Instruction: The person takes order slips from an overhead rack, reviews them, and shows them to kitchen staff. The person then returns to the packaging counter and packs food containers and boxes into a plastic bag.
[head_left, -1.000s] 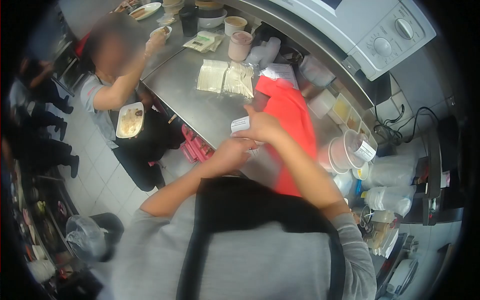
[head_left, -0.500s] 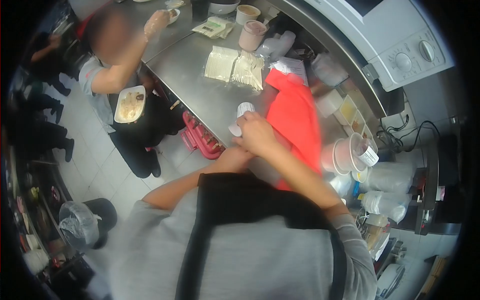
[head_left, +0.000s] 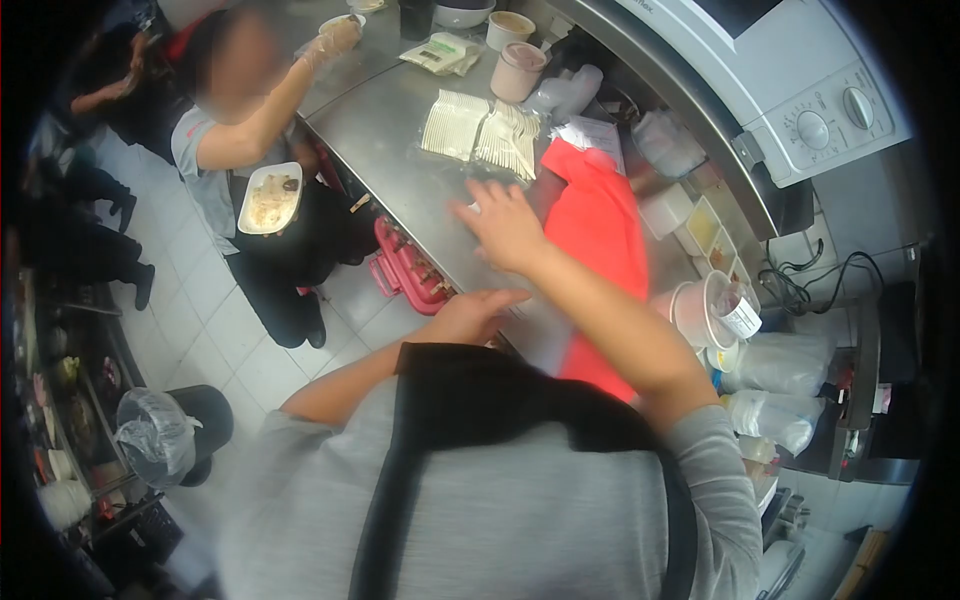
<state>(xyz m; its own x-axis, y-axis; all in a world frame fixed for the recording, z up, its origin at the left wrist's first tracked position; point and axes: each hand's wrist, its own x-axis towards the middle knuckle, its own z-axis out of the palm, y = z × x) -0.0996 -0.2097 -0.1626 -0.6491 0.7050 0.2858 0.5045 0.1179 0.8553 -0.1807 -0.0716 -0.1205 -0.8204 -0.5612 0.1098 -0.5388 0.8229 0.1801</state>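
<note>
Here the orange-red bag [head_left: 598, 235] lay at frame centre on the steel surface [head_left: 400, 130], touching its near edge. The right hand [head_left: 503, 226], fingers spread and empty, hovered just left of it; the left hand [head_left: 470, 313] sat flat at that edge, holding nothing. Cutlery packs [head_left: 480, 135] lay above, and bare steel stretched leftward. A co-worker stood at upper left holding a plate [head_left: 268, 197].

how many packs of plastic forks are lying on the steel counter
2: two clear packs of white forks lie side by side on the steel counter, the left pack and the right pack, just beyond the right hand. Others may be hidden.
</note>
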